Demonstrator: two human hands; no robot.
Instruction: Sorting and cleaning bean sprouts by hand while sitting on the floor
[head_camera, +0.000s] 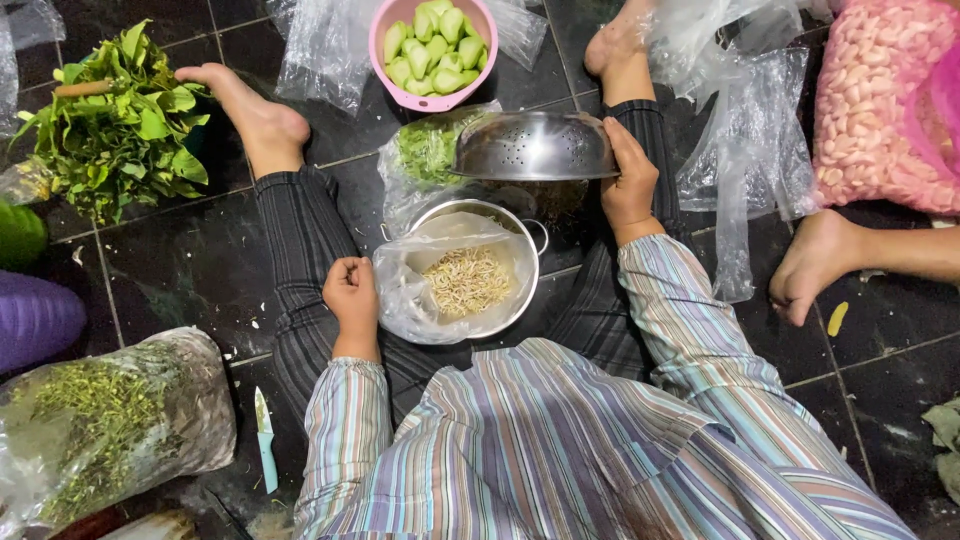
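- Striped shirt sleeves nearest the cam; person sits on dark tiled floor (880, 370), legs spread.
- Left hand (352, 292) curled into a loose fist just beside the clear plastic bag (410, 290); can't tell if it pinches the bag edge.
- Bag lines a metal pot (528, 262) btw the legs, holds pale thin bean sprouts (467, 280), a small heap, looks dry-ish.
- Right hand (628, 180) grips rim of steel colander (532, 148), tilted, held above and beyond the pot, looks empty.
- Risk, as I judge: one-hand grip on tilted colander may slip and knock the pot; loose bag may sag, spilling sprouts.
- Farther: pink bowl (432, 50) w/ green pieces.
- Off left: knife (264, 440) on floor near knee, cut hazard.
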